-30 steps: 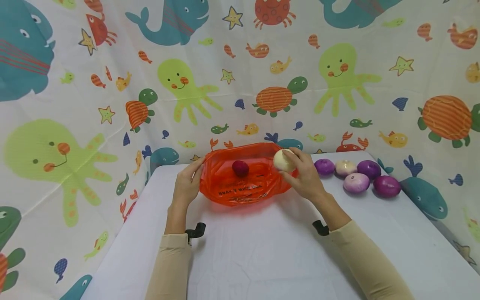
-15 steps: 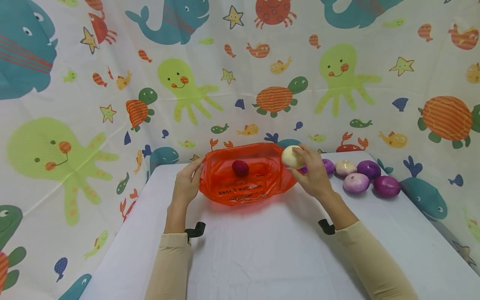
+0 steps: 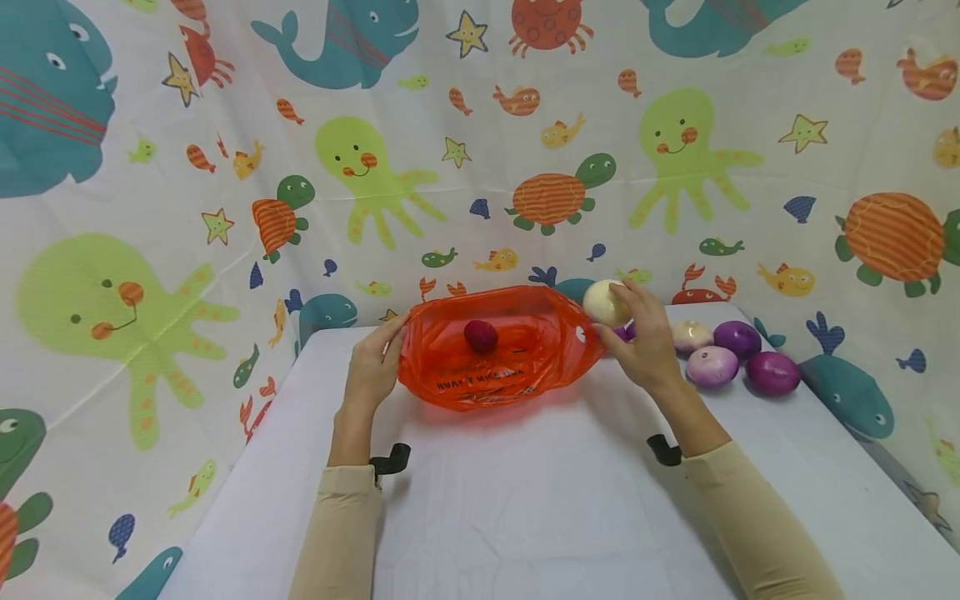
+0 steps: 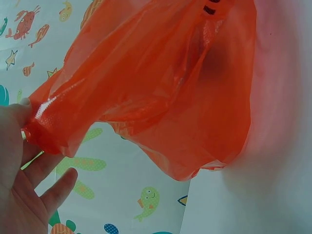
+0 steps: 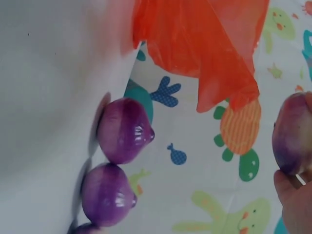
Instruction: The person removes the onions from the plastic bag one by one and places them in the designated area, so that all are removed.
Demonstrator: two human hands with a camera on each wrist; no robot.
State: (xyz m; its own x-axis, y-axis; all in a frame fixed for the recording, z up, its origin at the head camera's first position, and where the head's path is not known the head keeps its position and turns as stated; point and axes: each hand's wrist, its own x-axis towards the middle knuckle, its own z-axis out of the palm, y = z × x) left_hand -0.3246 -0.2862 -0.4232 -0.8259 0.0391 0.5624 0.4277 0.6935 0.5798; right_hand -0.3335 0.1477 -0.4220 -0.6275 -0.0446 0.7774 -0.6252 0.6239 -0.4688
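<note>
My left hand (image 3: 375, 367) pinches the left rim of a red plastic bag (image 3: 420, 358) with dark print. In the left wrist view, the thumb (image 4: 22, 109) lies on the film while the other fingers spread behind it. Inside the bag sits a dark red onion (image 3: 481, 337). Just beyond the bag's right rim, my right hand (image 3: 641, 337) holds an onion (image 3: 604, 302). That onion looks pale in the head view, but the right wrist view shows a purple side (image 5: 290, 134).
Several purple and pale onions (image 3: 773, 373) lie grouped on the white-covered table (image 3: 510, 500), right of the right hand. One more purple onion (image 5: 125, 130) lies partly behind that hand. A sea-animal print curtain (image 3: 480, 150) hangs behind and beside the table.
My right hand has moved right with the onion, from over the bag's right rim to outside it. The left hand and the onion inside the bag stay in place.
</note>
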